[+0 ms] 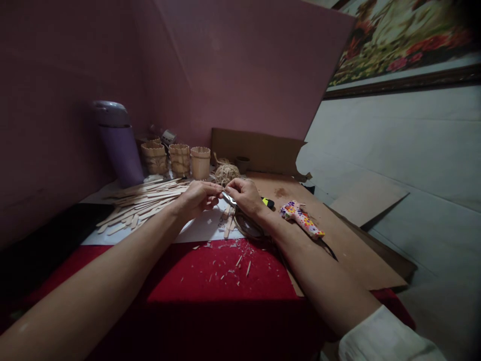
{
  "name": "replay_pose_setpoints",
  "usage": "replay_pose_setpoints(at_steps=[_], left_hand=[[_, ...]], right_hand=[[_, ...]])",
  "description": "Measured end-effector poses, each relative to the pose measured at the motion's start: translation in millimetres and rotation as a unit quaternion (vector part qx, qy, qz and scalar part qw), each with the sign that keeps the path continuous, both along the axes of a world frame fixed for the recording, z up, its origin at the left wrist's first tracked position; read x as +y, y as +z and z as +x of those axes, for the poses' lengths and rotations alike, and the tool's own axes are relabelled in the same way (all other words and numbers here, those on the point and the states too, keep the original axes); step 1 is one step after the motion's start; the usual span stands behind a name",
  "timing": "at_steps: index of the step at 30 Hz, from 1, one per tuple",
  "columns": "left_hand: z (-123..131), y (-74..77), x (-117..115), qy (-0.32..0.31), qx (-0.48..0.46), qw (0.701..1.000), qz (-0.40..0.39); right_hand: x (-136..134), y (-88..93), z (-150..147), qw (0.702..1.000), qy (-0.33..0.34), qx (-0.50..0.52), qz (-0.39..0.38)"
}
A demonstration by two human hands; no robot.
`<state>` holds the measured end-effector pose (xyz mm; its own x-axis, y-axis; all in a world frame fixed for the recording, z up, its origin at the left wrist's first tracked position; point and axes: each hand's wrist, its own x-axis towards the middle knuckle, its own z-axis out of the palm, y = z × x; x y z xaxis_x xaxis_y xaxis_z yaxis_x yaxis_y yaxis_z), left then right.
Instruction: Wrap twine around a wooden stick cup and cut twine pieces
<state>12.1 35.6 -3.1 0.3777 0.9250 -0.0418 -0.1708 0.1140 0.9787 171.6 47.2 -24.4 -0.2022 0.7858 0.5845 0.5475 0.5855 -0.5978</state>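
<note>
My left hand (203,197) is closed in a pinch over the white sheet. What its fingertips hold, if anything, is too small to make out. My right hand (246,196) is closed right beside it, fingertips nearly meeting the left ones. A shiny metal blade (229,199) sticks out from under the right fingers; the rest of that tool is hidden. Below the right wrist lies a dark, ring-like loop (244,228), perhaps a tool handle. Several wooden craft sticks (228,224) lie under the hands. A yellow and black handle (268,202) shows past the right wrist.
Many craft sticks (145,203) are heaped at left, before a purple bottle (122,150) and several wooden cups (200,163). A twine ball (227,173) sits behind my hands. A flower-patterned glue gun (302,219) rests on cardboard (345,250). Shavings litter the red cloth (218,286).
</note>
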Motion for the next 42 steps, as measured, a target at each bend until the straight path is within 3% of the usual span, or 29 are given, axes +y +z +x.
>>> replay_pose_setpoints(at_steps=[10,20,30,42], left_hand=[[1.1,0.7,-0.9,0.006,-0.052,0.997,-0.049],[2.1,1.6,-3.1,0.033,-0.025,0.999,-0.018],[1.7,0.9,0.5,0.038,-0.051,0.997,-0.043],[1.3,-1.0,1.6,0.056,-0.004,0.998,0.008]], right_hand=[[-9.8,6.1,0.4,0.998,-0.010,-0.040,0.042],[-10.9,5.7,1.7,0.995,-0.013,-0.075,0.062],[-11.3,4.3,4.2,0.992,0.001,-0.098,0.074],[-10.7,4.6,4.2,0.988,0.000,-0.126,0.086]])
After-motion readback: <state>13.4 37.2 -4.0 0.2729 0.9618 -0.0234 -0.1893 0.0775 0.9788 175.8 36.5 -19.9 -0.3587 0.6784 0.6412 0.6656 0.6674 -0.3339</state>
